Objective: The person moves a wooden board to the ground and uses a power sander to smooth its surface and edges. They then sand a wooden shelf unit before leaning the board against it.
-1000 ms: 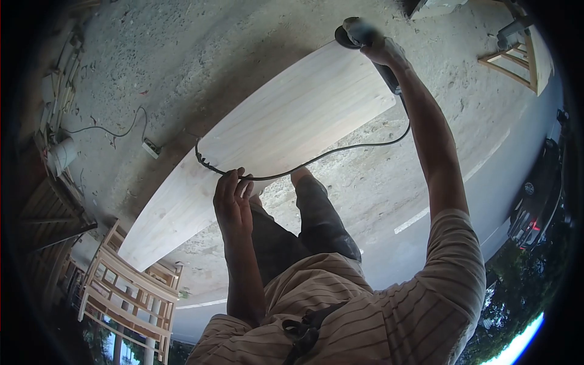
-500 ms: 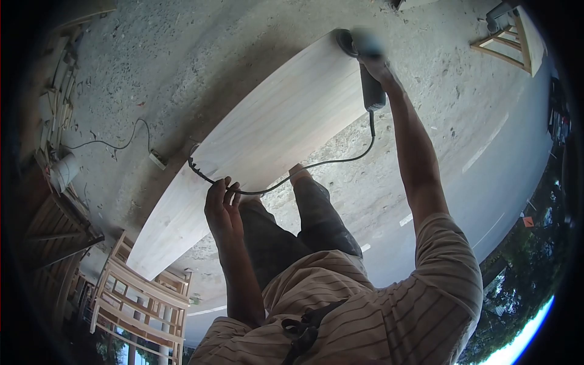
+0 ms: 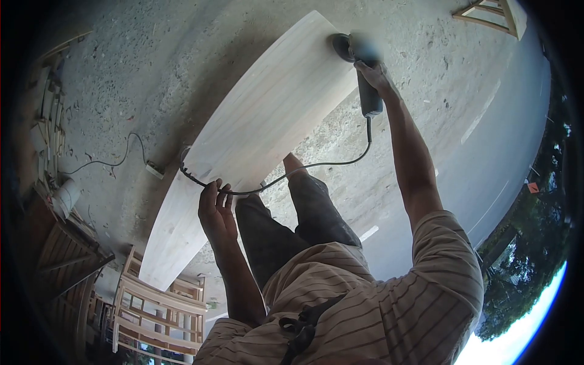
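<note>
The right hand [image 3: 374,76] is closed around the body of the sander [image 3: 370,97]. The sander's round black head sits at the right-hand edge of the board [image 3: 261,115], near the far end; whether the disc touches the wood cannot be told. The cord [image 3: 328,163] exits the handle, curves across in front of the legs and reaches the left hand [image 3: 218,213], which pinches it between bent fingers above the board. The board extends diagonally over the rough floor [image 3: 420,79]. A power strip [image 3: 154,170] lies beside it.
</note>
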